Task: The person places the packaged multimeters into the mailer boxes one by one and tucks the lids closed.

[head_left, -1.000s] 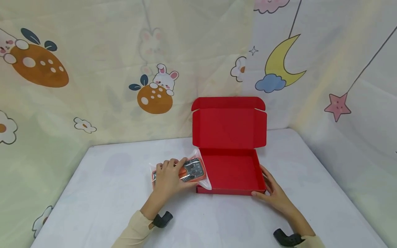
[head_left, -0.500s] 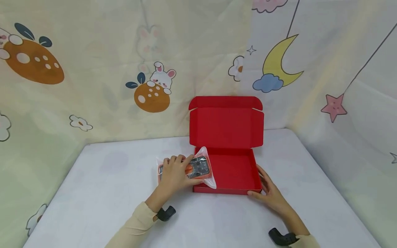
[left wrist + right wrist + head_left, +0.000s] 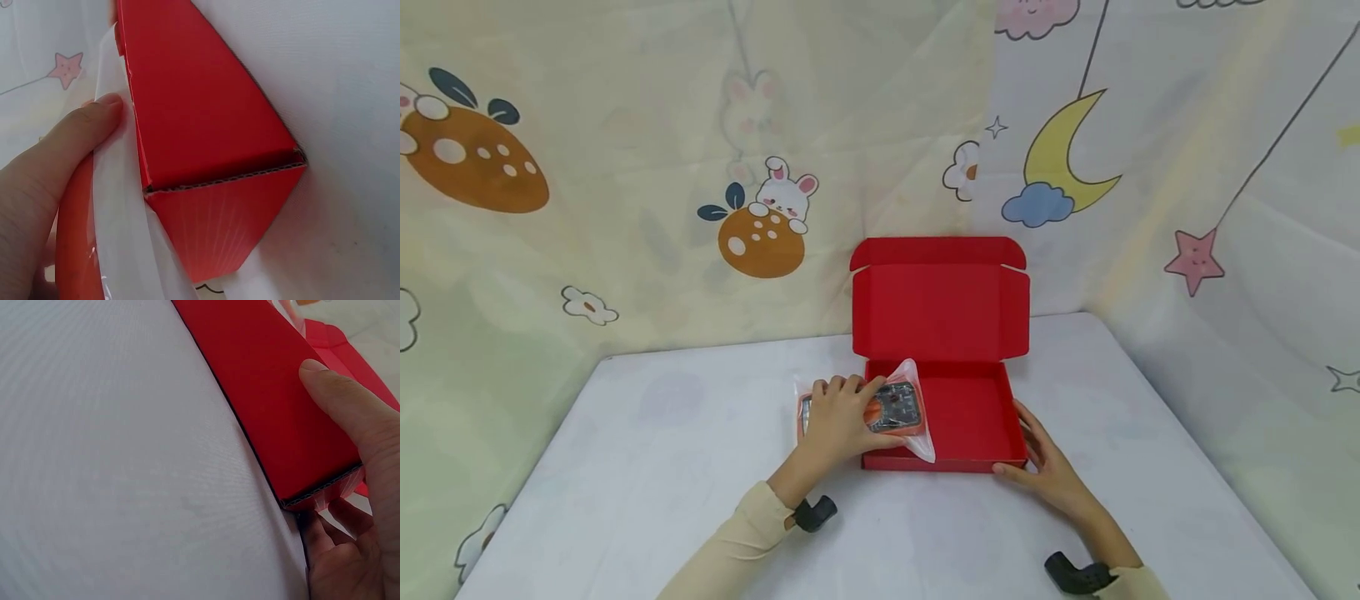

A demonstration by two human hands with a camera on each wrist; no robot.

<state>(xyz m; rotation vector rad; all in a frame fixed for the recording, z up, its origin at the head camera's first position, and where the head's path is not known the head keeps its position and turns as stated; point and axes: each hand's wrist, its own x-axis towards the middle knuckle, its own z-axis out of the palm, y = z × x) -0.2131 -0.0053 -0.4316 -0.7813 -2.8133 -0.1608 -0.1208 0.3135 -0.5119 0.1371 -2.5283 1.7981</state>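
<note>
A clear plastic bag (image 3: pixel 927 446) encloses an orange item with dark grey panels (image 3: pixel 898 406); its exact kind is unclear. My left hand (image 3: pixel 837 421) grips it from above, thumb on the near side and fingers over the far side. The bag's right end overlaps the left wall of a red cardboard box (image 3: pixel 943 465), whose lid stands open. In the left wrist view, my thumb presses the bag's white edge (image 3: pixel 119 206) beside the box corner. My right hand (image 3: pixel 1060 479) holds the box's front right corner, thumb on the front wall (image 3: pixel 262 406), fingers at the side.
The upright red lid (image 3: pixel 940 312) rises behind the box, close to the printed backdrop (image 3: pixel 647 208). A white cloth (image 3: pixel 662 450) covers the table. Black wrist mounts sit on the left wrist (image 3: pixel 815 513) and right wrist (image 3: pixel 1078 575).
My left hand has carried the bagged item rightward, so it overlaps more of the box's left side. My right hand keeps its hold on the corner. The head view has shifted slightly.
</note>
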